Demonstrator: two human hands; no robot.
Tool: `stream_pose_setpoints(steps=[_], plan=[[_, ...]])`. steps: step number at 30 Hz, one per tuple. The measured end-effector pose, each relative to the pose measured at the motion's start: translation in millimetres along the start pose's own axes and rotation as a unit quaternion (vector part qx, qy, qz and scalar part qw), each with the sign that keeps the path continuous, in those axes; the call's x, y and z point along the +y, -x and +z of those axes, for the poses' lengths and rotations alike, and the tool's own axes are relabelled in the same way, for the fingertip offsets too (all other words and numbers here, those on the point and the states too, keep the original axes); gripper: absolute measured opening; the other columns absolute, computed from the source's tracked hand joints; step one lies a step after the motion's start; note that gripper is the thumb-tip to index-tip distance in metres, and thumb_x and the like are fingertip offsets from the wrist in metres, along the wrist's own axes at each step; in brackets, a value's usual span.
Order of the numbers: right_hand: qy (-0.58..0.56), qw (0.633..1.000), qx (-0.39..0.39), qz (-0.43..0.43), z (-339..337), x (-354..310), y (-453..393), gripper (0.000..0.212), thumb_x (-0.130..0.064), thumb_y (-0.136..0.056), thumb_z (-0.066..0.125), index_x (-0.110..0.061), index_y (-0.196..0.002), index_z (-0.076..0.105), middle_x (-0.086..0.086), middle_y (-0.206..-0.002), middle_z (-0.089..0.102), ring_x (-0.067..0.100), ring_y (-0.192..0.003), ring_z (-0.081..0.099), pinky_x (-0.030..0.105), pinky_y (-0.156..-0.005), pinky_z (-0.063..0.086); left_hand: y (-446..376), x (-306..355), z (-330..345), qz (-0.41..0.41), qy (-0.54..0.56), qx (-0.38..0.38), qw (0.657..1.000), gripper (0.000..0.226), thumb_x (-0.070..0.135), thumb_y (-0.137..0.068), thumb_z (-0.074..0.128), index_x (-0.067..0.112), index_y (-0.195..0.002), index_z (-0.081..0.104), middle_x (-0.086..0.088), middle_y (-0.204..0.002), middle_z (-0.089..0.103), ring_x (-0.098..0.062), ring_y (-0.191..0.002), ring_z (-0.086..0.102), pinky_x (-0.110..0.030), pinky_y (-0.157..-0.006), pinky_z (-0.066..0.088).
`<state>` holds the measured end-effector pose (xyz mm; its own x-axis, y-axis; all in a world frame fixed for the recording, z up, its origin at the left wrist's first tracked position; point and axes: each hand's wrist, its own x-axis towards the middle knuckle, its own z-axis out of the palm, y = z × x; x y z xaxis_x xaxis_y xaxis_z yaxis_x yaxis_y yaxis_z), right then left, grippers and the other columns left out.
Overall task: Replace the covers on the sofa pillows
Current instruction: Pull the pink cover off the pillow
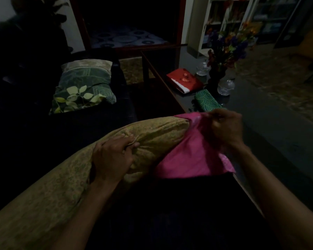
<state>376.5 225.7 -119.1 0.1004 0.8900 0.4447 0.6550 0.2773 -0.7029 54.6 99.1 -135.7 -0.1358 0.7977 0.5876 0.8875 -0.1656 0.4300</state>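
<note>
while gripped at frame centre by the left hand [114, 157], lay across the lap: yellow pillow [65, 179]. pinched pink cover [190, 157] at its mouth: right hand [226, 127]. best spread wide before sliding over the corner. upper left: green pillow [83, 87].

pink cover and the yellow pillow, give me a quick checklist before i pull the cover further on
1. Left hand grips the yellow pillow: ok, fingers are bunched into its fabric near the end.
2. Right hand holds the pink cover: ok, it pinches the upper edge.
3. Pillow corner inside the cover's opening: cannot tell, the pink cloth overlaps the pillow's end but the opening is hidden.
4. Cover free of twists: cannot tell, the picture is dim and blurred there.
5. Spare covers within reach: ok, a folded green cloth and a folded red cloth lie on the dark table.
</note>
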Motion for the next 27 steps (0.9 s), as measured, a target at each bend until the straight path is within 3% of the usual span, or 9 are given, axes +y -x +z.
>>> stream_pose_setpoints(steps=[3,5,8,10,12,15,18,22,27], plan=[[-0.027,0.996,0.003,0.081,-21.5,19.4,-2.3,0.006,-0.022,-0.092,0.072,-0.027,-0.09,0.075,0.002,-0.085,0.077,0.003,-0.064,0.064,0.018,-0.057,0.05,-2.6,3.1,-19.5,-0.014,0.01,-0.005,1.0,0.019,0.042,-0.083,0.075,0.027,-0.092,0.081,0.01,-0.091,0.077,-0.015,-0.081,0.072,-0.024,-0.069,0.052],[-0.057,0.994,-0.038,0.087,-20.8,15.7,10.2,0.012,-0.024,-0.098,0.067,-0.028,-0.088,0.071,-0.002,-0.084,0.074,0.004,-0.07,0.064,0.02,-0.064,0.051,-10.5,9.1,-32.6,-0.038,0.029,-0.111,0.993,0.02,0.058,-0.08,0.074,0.04,-0.089,0.078,0.026,-0.085,0.068,0.002,-0.073,0.063,-0.018,-0.064,0.046],[-0.188,0.957,-0.127,0.18,1.9,2.2,45.0,0.018,-0.027,-0.103,0.059,-0.025,-0.087,0.068,0.0,-0.086,0.071,0.016,-0.075,0.063,0.031,-0.068,0.052,-30.7,11.4,-47.2,-0.076,0.092,-0.281,0.952,0.027,0.073,-0.073,0.061,0.051,-0.083,0.073,0.031,-0.081,0.07,0.009,-0.077,0.064,-0.024,-0.072,0.051],[-0.206,0.948,-0.125,0.207,22.2,-5.5,72.2,0.016,-0.027,-0.104,0.055,-0.02,-0.094,0.065,0.0,-0.091,0.07,0.017,-0.084,0.063,0.031,-0.071,0.048,-42.0,-0.6,-49.7,-0.075,0.101,-0.26,0.957,0.015,0.062,-0.082,0.064,0.05,-0.088,0.072,0.031,-0.087,0.07,0.009,-0.086,0.065,-0.026,-0.079,0.052],[-0.193,0.954,-0.061,0.221,38.1,-14.4,100.2,0.019,-0.032,-0.106,0.049,-0.019,-0.102,0.062,-0.002,-0.097,0.068,0.012,-0.092,0.063,0.03,-0.077,0.049,-47.9,-28.6,-41.3,-0.094,0.057,-0.249,0.962,0.014,0.053,-0.091,0.063,0.047,-0.101,0.07,0.028,-0.1,0.069,0.004,-0.099,0.064,-0.029,-0.087,0.05],[-0.16,0.962,0.042,0.217,52.1,-28.4,127.3,0.017,-0.029,-0.108,0.044,-0.017,-0.103,0.056,-0.013,-0.09,0.06,-0.011,-0.085,0.056,0.007,-0.071,0.039,-35.7,-87.6,-21.7,-0.215,-0.045,-0.338,0.915,0.054,0.065,-0.093,0.052,0.035,-0.138,0.055,0.005,-0.141,0.057,-0.02,-0.128,0.053,-0.038,-0.101,0.043],[-0.131,0.97,0.069,0.195,65.7,-31.7,131.9,0.016,-0.031,-0.108,0.044,-0.019,-0.103,0.054,-0.011,-0.088,0.06,0.006,-0.082,0.058,0.027,-0.072,0.04,-2.2,-115.3,-7.8,-0.315,-0.048,-0.405,0.857,0.073,0.076,-0.092,0.037,0.027,-0.144,0.053,-0.006,-0.149,0.05,-0.031,-0.134,0.049,-0.042,-0.11,0.04],[-0.129,0.976,0.073,0.161,78.9,-38.8,111.1,0.016,-0.029,-0.107,0.045,-0.018,-0.104,0.056,-0.007,-0.089,0.061,0.01,-0.081,0.056,0.03,-0.071,0.04,22.9,-114.7,-6.7,-0.325,-0.077,-0.256,0.907,0.053,0.062,-0.098,0.041,0.022,-0.103,0.075,-0.012,-0.108,0.073,-0.032,-0.098,0.066,-0.036,-0.081,0.049],[-0.173,0.979,0.06,0.086,115.7,-82.6,63.3,0.015,-0.019,-0.107,0.046,-0.01,-0.105,0.057,-0.019,-0.083,0.052,-0.022,-0.076,0.05,0.003,-0.063,0.033,17.1,-110.4,-61.4,-0.351,-0.144,-0.076,0.922,0.044,0.055,-0.098,0.048,0.023,-0.109,0.076,-0.018,-0.107,0.072,-0.041,-0.104,0.064,-0.044,-0.087,0.046]])
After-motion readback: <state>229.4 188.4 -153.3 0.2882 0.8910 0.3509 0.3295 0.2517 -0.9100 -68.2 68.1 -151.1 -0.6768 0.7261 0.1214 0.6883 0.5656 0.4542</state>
